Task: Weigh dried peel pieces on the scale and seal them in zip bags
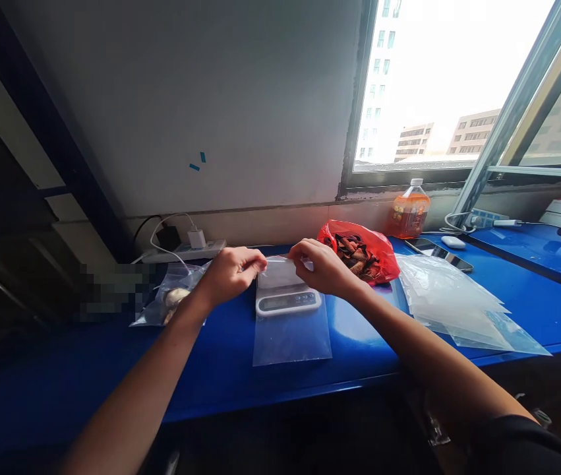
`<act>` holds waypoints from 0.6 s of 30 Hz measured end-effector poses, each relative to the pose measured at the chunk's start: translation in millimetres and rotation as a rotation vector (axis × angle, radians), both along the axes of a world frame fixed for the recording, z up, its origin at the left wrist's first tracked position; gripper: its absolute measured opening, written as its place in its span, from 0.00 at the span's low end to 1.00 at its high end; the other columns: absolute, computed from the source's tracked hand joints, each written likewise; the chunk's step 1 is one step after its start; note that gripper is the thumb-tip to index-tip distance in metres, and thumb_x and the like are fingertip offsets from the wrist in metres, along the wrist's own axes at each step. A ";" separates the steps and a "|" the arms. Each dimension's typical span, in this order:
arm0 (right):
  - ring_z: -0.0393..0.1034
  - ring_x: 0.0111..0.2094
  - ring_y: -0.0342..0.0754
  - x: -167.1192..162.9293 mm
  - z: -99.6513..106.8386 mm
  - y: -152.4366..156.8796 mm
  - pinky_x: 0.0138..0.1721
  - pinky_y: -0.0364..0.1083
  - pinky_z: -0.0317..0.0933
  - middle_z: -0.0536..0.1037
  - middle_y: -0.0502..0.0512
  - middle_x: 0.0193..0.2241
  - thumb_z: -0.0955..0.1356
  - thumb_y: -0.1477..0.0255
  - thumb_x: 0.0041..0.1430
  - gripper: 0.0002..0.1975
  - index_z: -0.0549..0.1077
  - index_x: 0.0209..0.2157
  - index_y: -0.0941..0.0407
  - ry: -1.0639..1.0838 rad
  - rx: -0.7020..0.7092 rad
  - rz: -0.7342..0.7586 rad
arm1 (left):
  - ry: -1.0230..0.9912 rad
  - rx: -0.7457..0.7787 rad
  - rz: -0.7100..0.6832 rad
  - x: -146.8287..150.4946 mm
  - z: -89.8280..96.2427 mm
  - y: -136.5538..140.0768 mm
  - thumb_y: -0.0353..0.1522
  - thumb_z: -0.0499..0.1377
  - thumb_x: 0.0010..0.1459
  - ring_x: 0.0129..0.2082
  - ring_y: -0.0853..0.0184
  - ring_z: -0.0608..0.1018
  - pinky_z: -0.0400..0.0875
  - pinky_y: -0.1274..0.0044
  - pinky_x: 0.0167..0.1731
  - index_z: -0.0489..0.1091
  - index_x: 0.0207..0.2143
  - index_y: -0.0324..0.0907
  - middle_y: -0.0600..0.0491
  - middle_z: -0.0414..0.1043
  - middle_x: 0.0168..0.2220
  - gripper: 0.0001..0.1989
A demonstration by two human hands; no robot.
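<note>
Both my hands pinch the top edge of a clear plastic bag [293,340], which hangs down over a white digital scale [289,302] and spreads onto the blue table in front of it. My left hand [235,272] is closed on the bag's left top corner. At the right top corner, my right hand [320,265] has its thumb and fingers pressed together. The scale's display faces me, but its reading is too faint to make out. Just right of the scale, a red plastic bag [383,254] gapes open around dark brown dried pieces [356,256].
A stack of clear bags [451,297] lies on the blue table [359,369] at right, near a phone [438,254] and an orange drink bottle [410,210]. At left are a clear bag with pale pieces [175,297] and a power strip [211,249] with cables.
</note>
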State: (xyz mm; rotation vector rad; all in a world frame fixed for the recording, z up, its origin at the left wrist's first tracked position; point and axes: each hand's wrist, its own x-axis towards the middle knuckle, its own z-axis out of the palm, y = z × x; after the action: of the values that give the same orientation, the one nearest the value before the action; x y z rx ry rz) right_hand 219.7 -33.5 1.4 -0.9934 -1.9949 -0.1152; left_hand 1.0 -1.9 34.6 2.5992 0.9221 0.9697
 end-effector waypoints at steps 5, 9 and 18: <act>0.65 0.32 0.46 11.6 4.7 3.3 0.36 0.45 0.59 0.74 0.53 0.31 0.63 0.81 0.51 0.09 0.71 0.33 0.56 -0.038 0.012 -0.034 | -0.084 -0.046 0.040 -12.1 9.8 0.3 0.34 0.57 0.54 0.25 0.67 0.72 0.62 0.78 0.24 0.74 0.24 0.42 0.52 0.74 0.25 0.10; 0.66 0.34 0.47 35.7 3.6 11.5 0.37 0.46 0.60 0.75 0.54 0.32 0.62 0.81 0.52 0.10 0.72 0.32 0.56 -0.012 0.022 -0.102 | -0.174 -0.053 0.104 -39.0 18.1 11.3 0.36 0.58 0.54 0.23 0.67 0.70 0.62 0.78 0.24 0.74 0.23 0.42 0.53 0.71 0.23 0.10; 0.67 0.31 0.46 26.5 -1.7 12.8 0.34 0.45 0.61 0.73 0.54 0.32 0.61 0.78 0.54 0.13 0.69 0.41 0.57 0.186 0.047 -0.110 | -0.544 -0.270 0.017 -69.3 17.1 34.0 0.36 0.60 0.54 0.27 0.69 0.69 0.66 0.78 0.30 0.74 0.25 0.41 0.53 0.69 0.26 0.09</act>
State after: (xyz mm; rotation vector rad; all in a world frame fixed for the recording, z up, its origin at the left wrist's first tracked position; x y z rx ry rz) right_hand 246.2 -20.7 -0.3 -1.0448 -1.7618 -0.1248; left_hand -68.3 32.1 51.8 1.9564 0.8517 1.3532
